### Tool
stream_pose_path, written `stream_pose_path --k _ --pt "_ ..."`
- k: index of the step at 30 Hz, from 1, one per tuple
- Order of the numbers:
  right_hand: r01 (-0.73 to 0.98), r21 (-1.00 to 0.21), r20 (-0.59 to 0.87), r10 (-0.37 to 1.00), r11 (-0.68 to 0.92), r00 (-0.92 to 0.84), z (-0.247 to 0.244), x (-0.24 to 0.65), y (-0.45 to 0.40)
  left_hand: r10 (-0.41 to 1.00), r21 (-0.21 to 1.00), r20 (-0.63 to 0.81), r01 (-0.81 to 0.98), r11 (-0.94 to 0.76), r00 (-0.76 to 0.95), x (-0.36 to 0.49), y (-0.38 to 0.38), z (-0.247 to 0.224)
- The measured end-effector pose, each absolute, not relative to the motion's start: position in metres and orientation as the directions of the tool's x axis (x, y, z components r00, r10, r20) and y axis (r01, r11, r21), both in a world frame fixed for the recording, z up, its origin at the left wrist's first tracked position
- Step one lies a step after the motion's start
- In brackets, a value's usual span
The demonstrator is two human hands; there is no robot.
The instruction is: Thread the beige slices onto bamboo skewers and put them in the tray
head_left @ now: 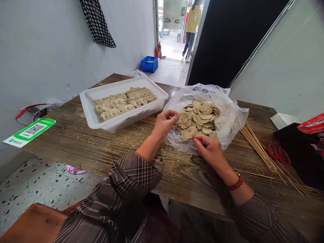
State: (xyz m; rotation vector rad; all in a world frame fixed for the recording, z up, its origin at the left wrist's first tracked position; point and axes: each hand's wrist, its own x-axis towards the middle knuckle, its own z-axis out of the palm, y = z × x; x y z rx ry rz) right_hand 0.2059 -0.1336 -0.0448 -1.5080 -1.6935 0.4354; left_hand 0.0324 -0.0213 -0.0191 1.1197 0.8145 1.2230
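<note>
My left hand [165, 124] pinches a thin, pale beige round slice [182, 117] between thumb and fingers, over the left side of a clear plastic bag [231, 116]. My right hand [209, 148] is closed at the bag's near edge, its fingertips on what looks like the end of a bamboo skewer. Another pale slice [188, 133] appears to be threaded on that skewer, most of which is hidden. A heap of loose slices [202, 114] fills the opened bag just beyond both hands.
A white plastic tub [124, 123] at the left holds skewered slices [126, 103]. Bare bamboo skewers [258, 146] lie right of the bag, near red scissors [278, 153] and a black bag [293, 145]. A QR-code card [31, 131] sits at the wooden table's [73, 141] left edge.
</note>
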Motion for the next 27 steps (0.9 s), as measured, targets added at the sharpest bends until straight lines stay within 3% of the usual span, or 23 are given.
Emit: stream_pose_path --k 7,27 --pt "0.652 -0.712 0.362 0.932 0.26 0.023 -0.0459 0.2061 -0.135 0.975 0.894 -0.05 -0.425 0.139 0.215 0.0292 -0.0191 -0.0179" --pt "0.666 -0.684 0.418 0.908 0.297 0.024 -0.0452 0.2078 -0.1349 0.937 0.825 -0.124 -0.49 0.279 0.325 0.0332 -0.0244 -0.0188"
